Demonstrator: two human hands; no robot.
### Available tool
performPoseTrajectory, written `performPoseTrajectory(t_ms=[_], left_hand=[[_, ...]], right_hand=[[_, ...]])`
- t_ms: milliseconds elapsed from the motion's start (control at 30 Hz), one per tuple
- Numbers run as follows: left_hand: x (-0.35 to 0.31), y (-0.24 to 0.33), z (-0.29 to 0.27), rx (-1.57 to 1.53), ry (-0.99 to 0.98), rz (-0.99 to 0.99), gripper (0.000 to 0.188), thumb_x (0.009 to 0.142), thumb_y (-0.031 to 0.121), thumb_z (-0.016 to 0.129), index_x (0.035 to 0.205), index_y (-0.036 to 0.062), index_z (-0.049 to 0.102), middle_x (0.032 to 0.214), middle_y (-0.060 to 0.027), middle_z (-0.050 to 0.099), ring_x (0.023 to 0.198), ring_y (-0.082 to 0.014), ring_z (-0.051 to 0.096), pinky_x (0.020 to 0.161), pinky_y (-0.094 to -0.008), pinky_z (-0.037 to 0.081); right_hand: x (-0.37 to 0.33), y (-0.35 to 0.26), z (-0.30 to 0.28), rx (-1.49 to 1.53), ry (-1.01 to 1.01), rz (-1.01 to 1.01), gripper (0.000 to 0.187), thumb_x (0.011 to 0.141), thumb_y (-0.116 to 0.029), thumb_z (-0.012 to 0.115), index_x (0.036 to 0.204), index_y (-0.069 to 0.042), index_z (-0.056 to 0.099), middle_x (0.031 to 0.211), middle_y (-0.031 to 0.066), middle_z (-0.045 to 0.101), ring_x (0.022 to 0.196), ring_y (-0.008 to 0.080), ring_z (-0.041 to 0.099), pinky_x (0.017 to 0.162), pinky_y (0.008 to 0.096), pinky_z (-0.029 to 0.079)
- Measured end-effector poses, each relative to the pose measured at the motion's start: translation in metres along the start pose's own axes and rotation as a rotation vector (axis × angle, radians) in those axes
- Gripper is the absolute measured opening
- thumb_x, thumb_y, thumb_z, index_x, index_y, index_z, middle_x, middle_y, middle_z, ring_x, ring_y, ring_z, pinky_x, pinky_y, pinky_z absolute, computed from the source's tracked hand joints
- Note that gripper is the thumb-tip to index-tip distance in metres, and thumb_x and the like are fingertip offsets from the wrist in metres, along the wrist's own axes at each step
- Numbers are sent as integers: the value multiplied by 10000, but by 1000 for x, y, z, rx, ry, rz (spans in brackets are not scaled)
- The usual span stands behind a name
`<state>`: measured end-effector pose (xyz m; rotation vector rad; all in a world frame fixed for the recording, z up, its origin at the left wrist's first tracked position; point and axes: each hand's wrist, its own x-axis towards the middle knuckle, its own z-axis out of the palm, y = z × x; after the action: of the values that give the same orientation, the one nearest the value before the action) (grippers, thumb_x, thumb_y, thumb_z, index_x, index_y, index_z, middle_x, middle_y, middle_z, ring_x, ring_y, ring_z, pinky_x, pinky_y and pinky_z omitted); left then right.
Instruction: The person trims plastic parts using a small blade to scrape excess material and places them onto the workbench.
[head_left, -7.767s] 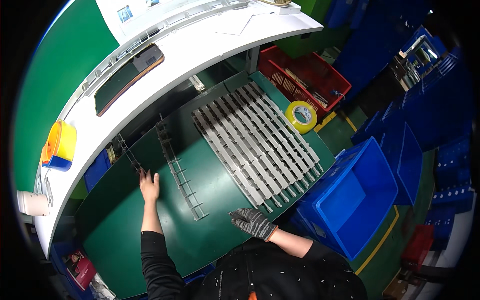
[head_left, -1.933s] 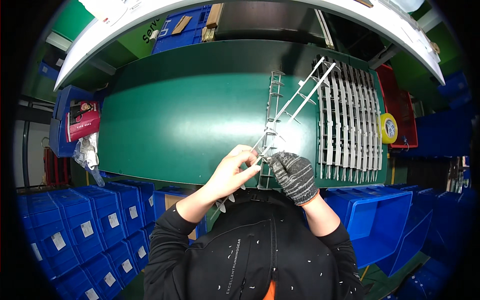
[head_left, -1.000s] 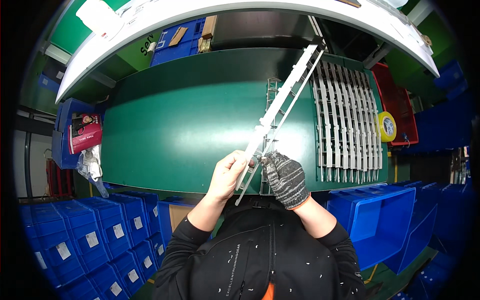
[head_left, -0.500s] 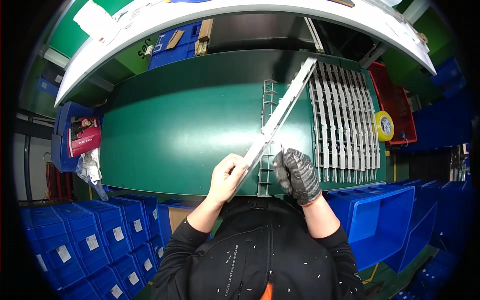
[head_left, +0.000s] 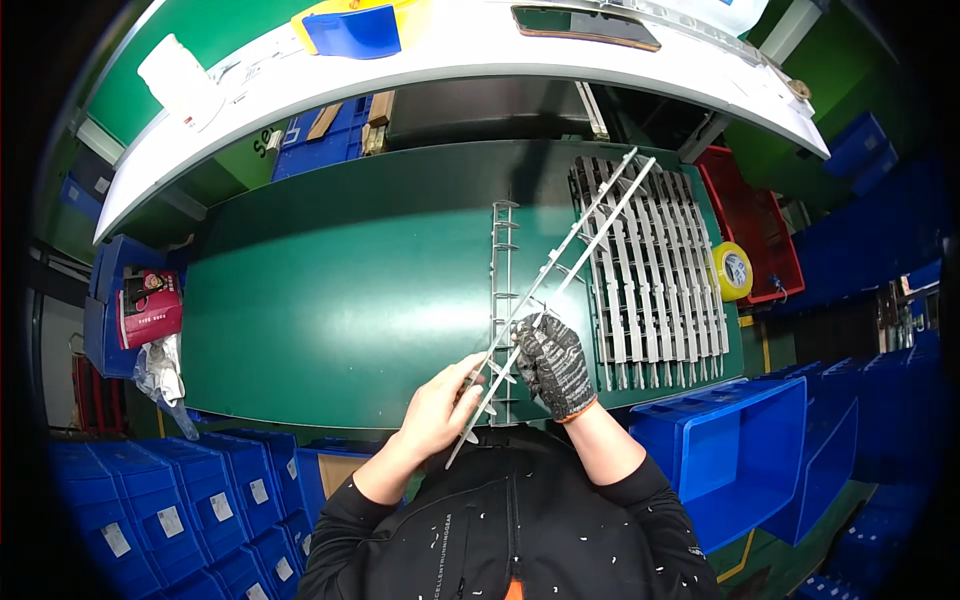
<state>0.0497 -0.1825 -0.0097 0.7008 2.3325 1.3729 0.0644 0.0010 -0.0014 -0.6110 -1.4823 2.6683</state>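
A long, narrow metal ladder-like frame, two thin rails joined by curved cross pieces, slants up to the right over the table. My bare left hand grips it close to its lower end. My right hand, in a dark grey knitted glove, has its fingers closed on the frame's right rail, farther up. Beneath the held frame a similar metal frame lies lengthwise on the green table. Several more such frames lie side by side at the right, and the held frame's far end reaches over them.
A yellow tape roll and a red bin sit past the right edge. Blue crates stand near right and others near left. A white shelf with a phone spans the back.
My right hand has moved onto the frame and closed on its rail. The frame has turned over so that both rails and the cross pieces show. The view has shifted, showing more shelf.
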Motion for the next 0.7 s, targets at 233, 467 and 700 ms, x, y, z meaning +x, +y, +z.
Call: performPoseTrajectory(t_ms=[233,467,700], left_hand=[[-1,-14,-13,-785,-35,-293,458,934,393,333,1144,21,495,637,-126,600,413,-131,533,401,-217,433],[-1,-26,-22,-1017,16,-376,694,902,549,210,1227,-29,414,594,-130,568,414,-154,545,404,-226,461],[0,-36,-20,-1055,56,-408,649,907,525,235,1201,-21,424,573,-164,562,378,-202,541,342,-249,452]], right_hand=[[13,-16,7,-967,-60,-621,211,900,-155,453,915,4,591,704,87,588,604,152,559,537,281,436],[-13,11,16,-1212,-373,-488,187,823,-172,520,888,-28,619,777,157,604,693,316,587,612,385,465],[-8,20,16,-1155,-438,-427,208,836,-209,512,878,-38,623,773,171,603,689,324,581,625,389,461]])
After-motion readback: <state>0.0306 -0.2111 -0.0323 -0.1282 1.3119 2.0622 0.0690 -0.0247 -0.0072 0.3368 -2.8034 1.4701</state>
